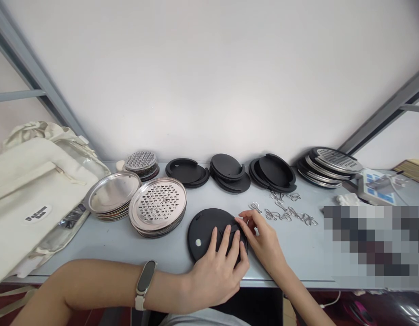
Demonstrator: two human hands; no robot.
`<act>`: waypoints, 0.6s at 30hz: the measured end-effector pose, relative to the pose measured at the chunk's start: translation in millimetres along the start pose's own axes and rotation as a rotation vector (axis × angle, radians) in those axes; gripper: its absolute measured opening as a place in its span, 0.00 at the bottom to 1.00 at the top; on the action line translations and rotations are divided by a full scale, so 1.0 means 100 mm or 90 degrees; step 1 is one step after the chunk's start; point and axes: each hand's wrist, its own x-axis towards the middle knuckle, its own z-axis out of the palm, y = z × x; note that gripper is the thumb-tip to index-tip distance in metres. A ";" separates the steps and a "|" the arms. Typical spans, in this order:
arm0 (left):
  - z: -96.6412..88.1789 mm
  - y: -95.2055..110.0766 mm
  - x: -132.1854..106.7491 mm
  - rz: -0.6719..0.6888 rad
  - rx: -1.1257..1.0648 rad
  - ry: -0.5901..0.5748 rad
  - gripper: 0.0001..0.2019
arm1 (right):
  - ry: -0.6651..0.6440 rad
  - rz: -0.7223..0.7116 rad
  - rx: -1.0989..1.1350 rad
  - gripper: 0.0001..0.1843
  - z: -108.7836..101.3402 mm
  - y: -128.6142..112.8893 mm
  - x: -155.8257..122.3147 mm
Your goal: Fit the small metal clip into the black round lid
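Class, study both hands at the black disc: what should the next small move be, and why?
Probably a light press by the right hand on the upper right edge of the black disc. That hand is right at this edge, while the left hand lies spread over the disc and could brace it. Whether anything is loose there cannot be seen.

Open overhead, up along the wall. Good lane over bare worktop right of the right hand, as far as the pixelated patch; can't judge past that. Beyond that hand, littered with wire clips. Boxed in at the back by black discs, only slim gaps between stacks. Tight channel between black disc and perforated plates. Far left blocked by white bag, front left crossed by left forearm.
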 end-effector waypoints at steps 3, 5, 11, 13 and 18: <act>0.00 0.00 0.00 0.000 0.000 -0.001 0.26 | 0.004 -0.020 -0.001 0.08 0.00 0.02 0.00; 0.00 0.00 0.00 0.000 -0.001 -0.001 0.26 | 0.006 -0.049 -0.006 0.07 0.00 0.02 0.01; 0.01 0.00 0.00 0.000 -0.003 -0.005 0.27 | 0.009 -0.085 -0.012 0.06 0.01 0.02 0.02; 0.01 0.00 0.00 0.002 -0.004 -0.005 0.27 | 0.005 -0.070 0.001 0.06 0.01 0.03 0.01; 0.00 -0.01 -0.01 -0.001 -0.001 0.002 0.26 | 0.009 -0.058 0.026 0.06 0.01 0.03 0.02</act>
